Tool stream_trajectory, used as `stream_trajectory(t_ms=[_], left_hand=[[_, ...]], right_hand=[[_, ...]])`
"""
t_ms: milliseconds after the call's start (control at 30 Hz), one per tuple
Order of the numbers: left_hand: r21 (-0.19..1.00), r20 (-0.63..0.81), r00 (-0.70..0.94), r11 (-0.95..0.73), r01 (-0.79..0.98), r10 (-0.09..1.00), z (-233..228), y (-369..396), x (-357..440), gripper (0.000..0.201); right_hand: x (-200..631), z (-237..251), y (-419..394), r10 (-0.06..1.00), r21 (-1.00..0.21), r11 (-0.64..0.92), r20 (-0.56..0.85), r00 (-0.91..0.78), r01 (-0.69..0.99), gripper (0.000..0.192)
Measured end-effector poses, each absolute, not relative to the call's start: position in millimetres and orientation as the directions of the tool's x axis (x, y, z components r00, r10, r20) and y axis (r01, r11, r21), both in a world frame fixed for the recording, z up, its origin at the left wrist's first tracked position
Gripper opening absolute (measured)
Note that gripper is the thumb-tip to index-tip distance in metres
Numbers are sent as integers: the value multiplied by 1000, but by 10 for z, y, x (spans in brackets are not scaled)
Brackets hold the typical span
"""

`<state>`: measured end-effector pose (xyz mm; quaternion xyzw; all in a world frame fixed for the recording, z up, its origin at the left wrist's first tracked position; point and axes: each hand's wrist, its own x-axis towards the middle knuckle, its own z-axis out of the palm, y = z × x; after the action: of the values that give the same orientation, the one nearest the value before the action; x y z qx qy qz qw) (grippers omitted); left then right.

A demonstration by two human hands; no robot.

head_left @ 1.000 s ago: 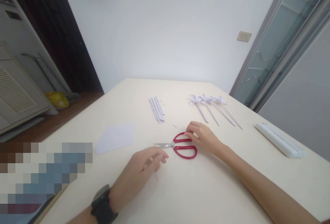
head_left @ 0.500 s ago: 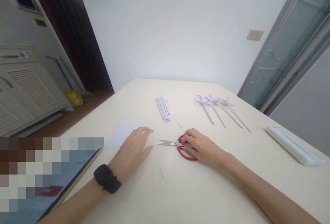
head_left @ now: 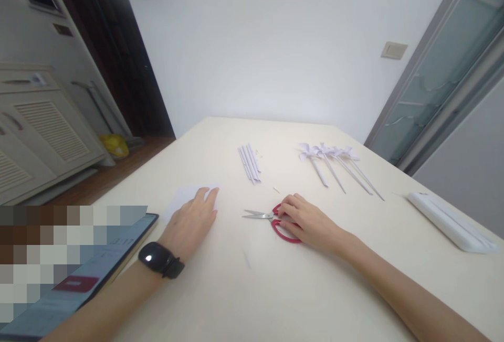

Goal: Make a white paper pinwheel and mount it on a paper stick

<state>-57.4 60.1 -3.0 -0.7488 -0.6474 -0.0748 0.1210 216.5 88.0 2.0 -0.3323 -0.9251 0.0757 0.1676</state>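
My left hand (head_left: 191,220), with a black watch on its wrist, lies flat on a white sheet of paper (head_left: 181,198) on the cream table (head_left: 275,289), fingers apart. My right hand (head_left: 305,221) rests on the red handles of a pair of scissors (head_left: 271,218), whose shut blades point left. The fingers cover the handles; I cannot tell whether they pass through the loops.
White rolled paper sticks (head_left: 249,163) lie beyond the scissors. Several paper pinwheels (head_left: 334,163) lie further right. A white flat case (head_left: 449,221) sits near the right edge. A tablet (head_left: 74,279) lies at the left front corner. Small paper scraps dot the table.
My left hand moved left from beside the scissors' blades onto the paper sheet. My right hand closed over the scissors' handles and has stayed there.
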Motion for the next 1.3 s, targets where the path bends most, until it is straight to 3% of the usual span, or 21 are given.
stream_trajectory(t_ms=[800,1300], left_hand=[[-88,152,123,-110,990,981,15,591,-505,46],[-110,168,103,-86,990,980,40,591,-480,48]], right_hand=[[2152,4,882,649,-279,760,264,-714,587,11],[2147,-14,875,652,-281,757,265,-710,590,12]])
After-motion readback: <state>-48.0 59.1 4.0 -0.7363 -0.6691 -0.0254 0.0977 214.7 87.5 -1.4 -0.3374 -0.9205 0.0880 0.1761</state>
